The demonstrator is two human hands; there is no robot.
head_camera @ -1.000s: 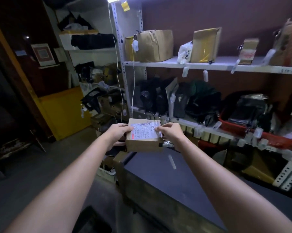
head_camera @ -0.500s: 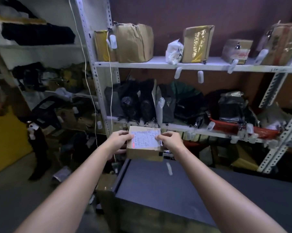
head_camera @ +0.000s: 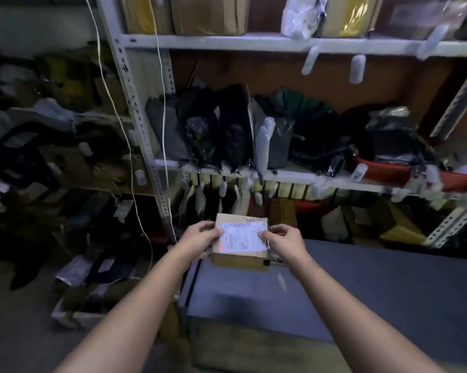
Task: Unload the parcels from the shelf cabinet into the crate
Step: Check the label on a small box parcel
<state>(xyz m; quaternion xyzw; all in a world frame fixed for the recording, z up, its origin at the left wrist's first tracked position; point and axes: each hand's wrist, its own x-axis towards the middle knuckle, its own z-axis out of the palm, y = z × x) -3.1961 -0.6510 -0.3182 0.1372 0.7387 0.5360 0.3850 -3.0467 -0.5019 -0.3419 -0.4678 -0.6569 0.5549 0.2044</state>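
Note:
A small brown cardboard parcel (head_camera: 240,255) with a white shipping label on top is held out in front of me. My left hand (head_camera: 197,240) grips its left side and my right hand (head_camera: 283,242) grips its right side, thumbs on the label. It hangs just above the near left corner of a dark grey flat surface (head_camera: 361,286). Behind it stands the white metal shelf cabinet (head_camera: 254,43). Its middle shelf carries dark plastic-wrapped parcels (head_camera: 227,133), and brown boxes (head_camera: 208,14) sit on its top shelf. No crate is plainly visible.
A white cable (head_camera: 124,130) hangs down beside the shelf's left post. Bags and boxes (head_camera: 73,275) clutter the floor at the left. A red tray (head_camera: 404,173) sits at the right of the middle shelf. More boxes (head_camera: 393,227) lie under the bottom shelf.
My view has swung right and down toward the shelf. Both hands keep the same grip on the parcel, which now hangs lower in view, over the grey surface's corner.

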